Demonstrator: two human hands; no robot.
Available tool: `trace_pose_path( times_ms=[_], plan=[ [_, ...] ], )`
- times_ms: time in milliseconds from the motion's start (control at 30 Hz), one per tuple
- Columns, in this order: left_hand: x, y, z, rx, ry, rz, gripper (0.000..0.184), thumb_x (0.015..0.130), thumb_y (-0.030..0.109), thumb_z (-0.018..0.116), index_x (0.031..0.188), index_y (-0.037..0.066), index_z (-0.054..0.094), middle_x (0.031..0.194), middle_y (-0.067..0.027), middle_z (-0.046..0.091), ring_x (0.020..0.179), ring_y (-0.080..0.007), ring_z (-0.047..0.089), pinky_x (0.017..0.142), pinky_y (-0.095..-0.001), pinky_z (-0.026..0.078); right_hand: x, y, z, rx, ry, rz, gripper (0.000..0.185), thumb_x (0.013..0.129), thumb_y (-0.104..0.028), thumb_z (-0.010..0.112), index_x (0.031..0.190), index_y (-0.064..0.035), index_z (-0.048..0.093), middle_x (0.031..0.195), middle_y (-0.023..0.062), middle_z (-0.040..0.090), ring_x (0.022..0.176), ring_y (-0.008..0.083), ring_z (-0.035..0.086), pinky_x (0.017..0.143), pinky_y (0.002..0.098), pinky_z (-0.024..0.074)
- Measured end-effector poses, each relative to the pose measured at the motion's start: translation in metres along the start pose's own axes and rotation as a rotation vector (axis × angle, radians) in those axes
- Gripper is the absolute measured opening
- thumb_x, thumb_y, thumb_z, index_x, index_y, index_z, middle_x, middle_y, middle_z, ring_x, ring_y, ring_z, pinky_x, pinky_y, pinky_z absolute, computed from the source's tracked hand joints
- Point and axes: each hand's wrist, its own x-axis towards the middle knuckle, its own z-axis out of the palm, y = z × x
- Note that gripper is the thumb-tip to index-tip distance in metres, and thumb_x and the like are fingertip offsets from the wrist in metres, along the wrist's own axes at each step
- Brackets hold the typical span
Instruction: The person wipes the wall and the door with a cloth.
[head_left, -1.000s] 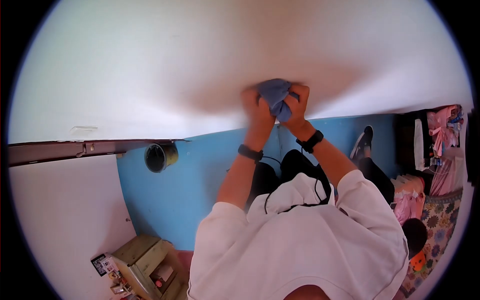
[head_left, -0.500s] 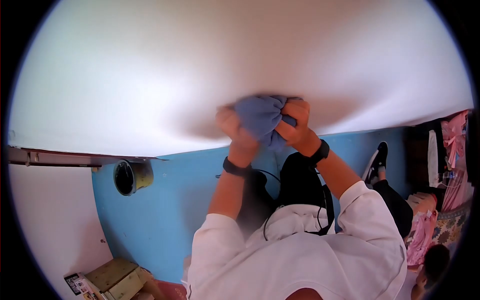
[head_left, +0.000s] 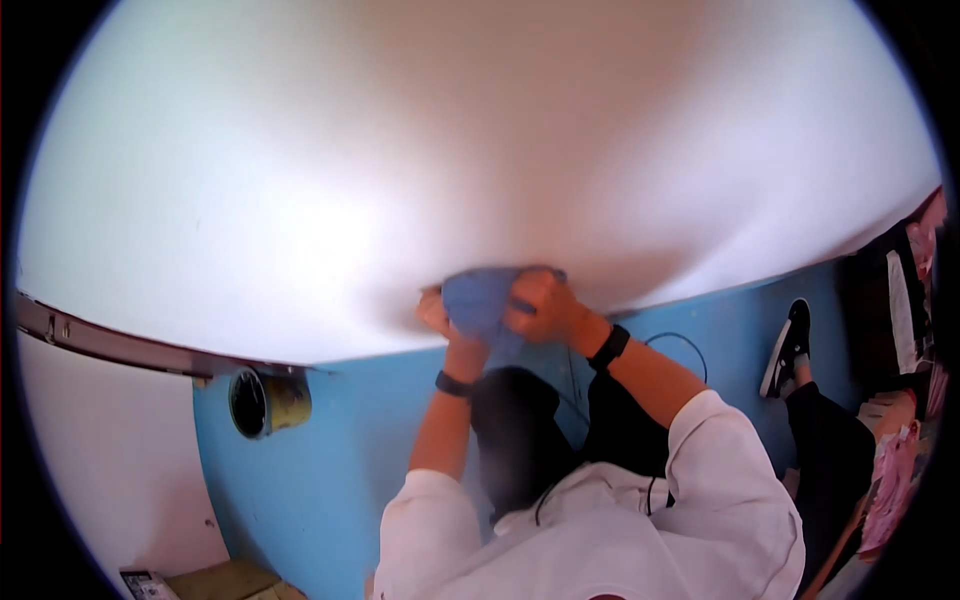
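A blue cloth (head_left: 478, 300) is bunched between my two hands, against the lower part of a broad white surface (head_left: 300, 230). My left hand (head_left: 437, 312) is closed on the cloth's left side. On its right side, my right hand (head_left: 545, 303) grips the cloth with bent fingers. Both hands are close together and slightly blurred. Folds hide some of the fingertips. A dark band is around each wrist.
Below the white surface is a blue floor (head_left: 300, 490), with a bucket (head_left: 285, 402) at left. Another person's leg and black shoe (head_left: 790, 350) are at right. Pink cloth (head_left: 895, 490) hangs at far right. Cardboard boxes (head_left: 225, 582) sit at lower left.
My hands and the cloth have shifted left and lower in the view. The whole scene also sits lower, as my head has tilted. Both hands keep their grip.
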Motion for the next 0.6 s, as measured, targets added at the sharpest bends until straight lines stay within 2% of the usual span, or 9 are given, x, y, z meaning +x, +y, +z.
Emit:
trace_pose_path(
  times_ms=[33,100,233,300,367,433,533,567,600],
  plan=[
    [-0.004,-0.004,0.004,-0.011,0.025,0.010,0.017,0.078,0.020,0.066,0.075,0.004,0.061,0.079,-0.0105,0.063,0.066,-0.0212,0.058,0.065,-0.0316,0.046,0.001,0.005,-0.002,-0.045,0.019,-0.081,0.011,0.066,-0.014,0.065,0.067,-0.0088,0.055,0.069,0.0083,0.052,0.064,0.0265,0.055,0.054,0.0373,0.0435],
    [0.015,0.013,0.008,-0.069,0.050,-0.023,0.018,0.080,0.021,0.064,0.076,0.003,0.060,0.079,-0.0113,0.062,0.069,-0.0221,0.058,0.067,-0.0324,0.046,0.002,0.002,-0.007,-0.072,0.104,-0.185,0.014,0.075,-0.016,0.064,0.074,-0.0051,0.057,0.072,0.0111,0.056,0.065,0.0302,0.056,0.055,0.0421,0.0441],
    [0.084,0.110,0.011,-0.483,0.053,-0.394,0.018,0.085,0.013,0.060,0.089,0.000,0.049,0.089,-0.0129,0.059,0.080,-0.0237,0.058,0.076,-0.0365,0.047,-0.003,-0.005,-0.017,-0.076,0.162,-0.134,0.018,0.076,-0.015,0.066,0.089,-0.0072,0.058,0.088,0.0122,0.055,0.078,0.0288,0.056,0.065,0.0398,0.0465],
    [0.107,0.113,0.009,-0.345,0.036,-0.316,0.020,0.092,0.018,0.055,0.095,0.000,0.045,0.094,-0.0113,0.054,0.085,-0.0223,0.056,0.079,-0.0352,0.046,0.008,-0.009,-0.023,-0.098,0.266,-0.139,0.026,0.075,-0.015,0.067,0.098,-0.0080,0.057,0.097,0.0137,0.053,0.085,0.0289,0.054,0.072,0.0384,0.0467],
    [0.124,0.124,0.013,-0.192,0.090,-0.271,0.021,0.091,0.020,0.055,0.093,0.000,0.050,0.095,-0.0097,0.052,0.087,-0.0216,0.053,0.079,-0.0345,0.043,0.029,-0.012,-0.041,-0.075,0.364,-0.135,0.035,0.074,-0.015,0.069,0.105,-0.0091,0.055,0.104,0.0134,0.050,0.091,0.0293,0.052,0.076,0.0378,0.0456],
    [0.155,0.140,0.034,-0.043,0.219,-0.230,0.022,0.083,0.021,0.061,0.084,-0.001,0.063,0.095,-0.0082,0.054,0.089,-0.0217,0.048,0.075,-0.0346,0.039,0.050,-0.009,-0.070,-0.080,0.463,-0.133,0.038,0.072,-0.015,0.070,0.106,-0.0093,0.055,0.106,0.0130,0.049,0.092,0.0297,0.052,0.077,0.0374,0.0452],
    [0.187,0.163,0.058,0.122,0.210,0.105,0.017,0.082,0.012,0.060,0.095,0.001,0.058,0.098,-0.0120,0.052,0.092,-0.0261,0.046,0.076,-0.0370,0.037,0.067,-0.003,-0.114,-0.178,0.564,-0.120,0.035,0.071,-0.014,0.071,0.102,-0.0085,0.057,0.101,0.0117,0.051,0.088,0.0298,0.053,0.073,0.0369,0.0452],
    [0.206,0.189,0.060,0.290,0.086,0.261,0.023,0.083,0.005,0.059,0.105,0.006,0.053,0.097,-0.0118,0.047,0.091,-0.0281,0.047,0.075,-0.0370,0.038,0.067,0.002,-0.132,-0.247,0.570,-0.121,0.034,0.070,-0.013,0.071,0.101,-0.0083,0.058,0.100,0.0112,0.051,0.086,0.0298,0.053,0.072,0.0367,0.0451],
    [0.208,0.194,0.070,0.276,0.041,0.294,0.025,0.079,0.003,0.060,0.103,0.005,0.054,0.096,-0.0126,0.047,0.089,-0.0293,0.047,0.073,-0.0378,0.039,0.060,0.007,-0.142,-0.283,0.598,-0.113,0.034,0.069,-0.012,0.071,0.100,-0.0079,0.058,0.099,0.0108,0.052,0.084,0.0297,0.053,0.071,0.0364,0.0449]
  ],
)
